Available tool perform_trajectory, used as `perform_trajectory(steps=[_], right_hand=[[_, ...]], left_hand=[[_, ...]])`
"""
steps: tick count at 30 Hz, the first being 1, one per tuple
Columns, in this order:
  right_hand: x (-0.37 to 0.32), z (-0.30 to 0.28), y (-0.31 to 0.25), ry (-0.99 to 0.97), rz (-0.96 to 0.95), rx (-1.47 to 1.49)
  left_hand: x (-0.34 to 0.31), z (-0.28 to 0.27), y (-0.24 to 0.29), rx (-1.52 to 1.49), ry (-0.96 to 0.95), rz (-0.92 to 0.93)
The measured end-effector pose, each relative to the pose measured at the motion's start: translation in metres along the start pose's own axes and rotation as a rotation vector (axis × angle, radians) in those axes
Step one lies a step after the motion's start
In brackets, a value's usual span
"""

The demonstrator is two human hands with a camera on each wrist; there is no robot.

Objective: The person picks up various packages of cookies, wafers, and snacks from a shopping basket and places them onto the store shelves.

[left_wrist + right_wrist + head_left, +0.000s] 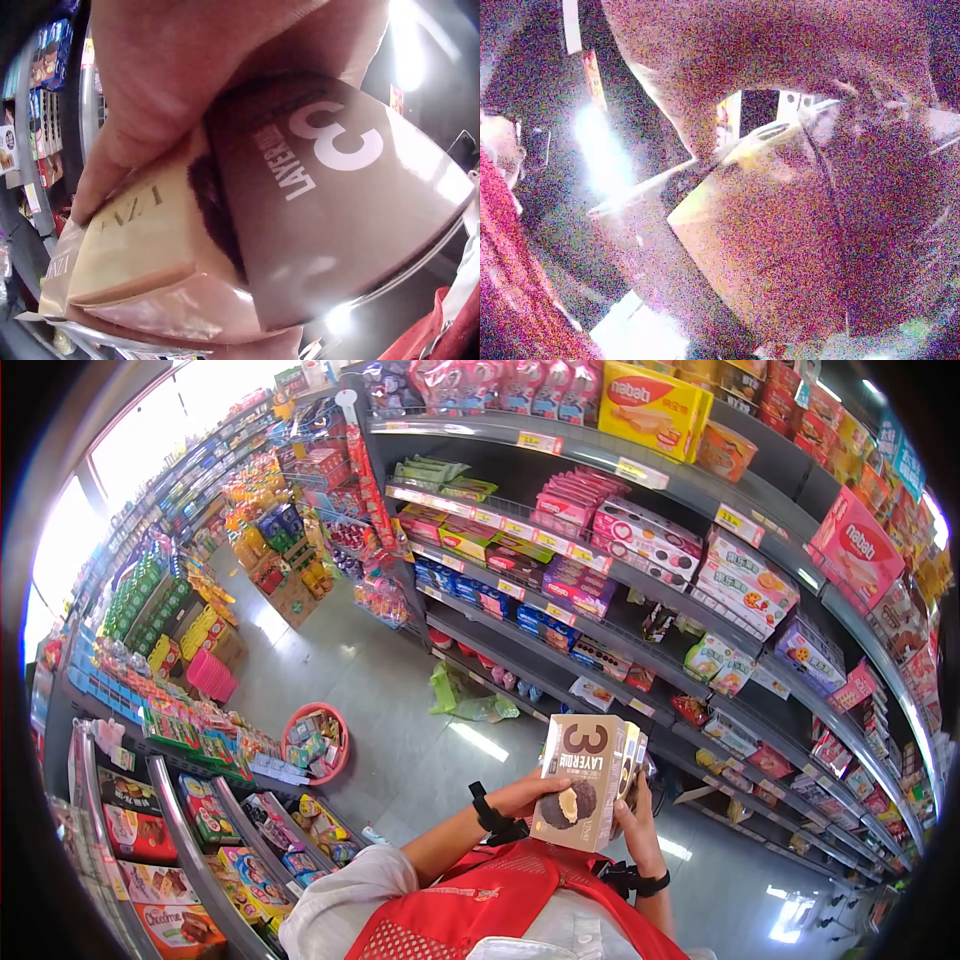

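Observation:
Both hands hold a brown cookie carton [567, 760] in front of the chest in the head view. Its face bears a large "3", the word "LAYER" and a pictured dark round cookie; the lettering is upside down here. My left hand [525, 798] grips the carton's left edge, thumb across the printed face. On the opposite side, my right hand [640, 828] grips it with the thumb near the lower corner. Close up in the left wrist view, a cream-yellow panel [142, 232] meets the brown face. Heavy noise blurs the right wrist view.
Long shelves [480, 515] of boxed snacks run along the right. Lower left, another rack [165, 800] holds biscuit packs. A pink round basket [343, 745] of small packs stands on the floor, and a green plastic bag [450, 690] lies by the shelf foot.

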State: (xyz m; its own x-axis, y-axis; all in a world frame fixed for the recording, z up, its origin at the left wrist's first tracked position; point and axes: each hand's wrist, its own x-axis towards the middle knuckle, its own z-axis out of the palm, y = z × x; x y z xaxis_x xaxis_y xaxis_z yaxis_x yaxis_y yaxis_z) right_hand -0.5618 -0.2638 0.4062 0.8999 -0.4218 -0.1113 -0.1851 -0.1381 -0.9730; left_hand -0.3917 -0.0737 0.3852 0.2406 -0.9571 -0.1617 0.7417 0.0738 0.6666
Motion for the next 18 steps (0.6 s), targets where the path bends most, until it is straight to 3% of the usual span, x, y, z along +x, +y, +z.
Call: perform_trajectory(steps=[9, 13, 18], right_hand=[[0.019, 0.062, -0.018, -0.204, -0.011, 0.035], [0.048, 0.079, -0.01, -0.369, 0.015, 0.04], [0.09, 0.096, -0.008, -0.556, -0.035, -0.111]], left_hand=[[-0.054, -0.029, 0.028, 0.007, 0.028, 0.109], [-0.073, -0.036, 0.04, 0.01, 0.132, 0.203], [-0.089, -0.067, 0.042, 0.018, 0.269, 0.165]])
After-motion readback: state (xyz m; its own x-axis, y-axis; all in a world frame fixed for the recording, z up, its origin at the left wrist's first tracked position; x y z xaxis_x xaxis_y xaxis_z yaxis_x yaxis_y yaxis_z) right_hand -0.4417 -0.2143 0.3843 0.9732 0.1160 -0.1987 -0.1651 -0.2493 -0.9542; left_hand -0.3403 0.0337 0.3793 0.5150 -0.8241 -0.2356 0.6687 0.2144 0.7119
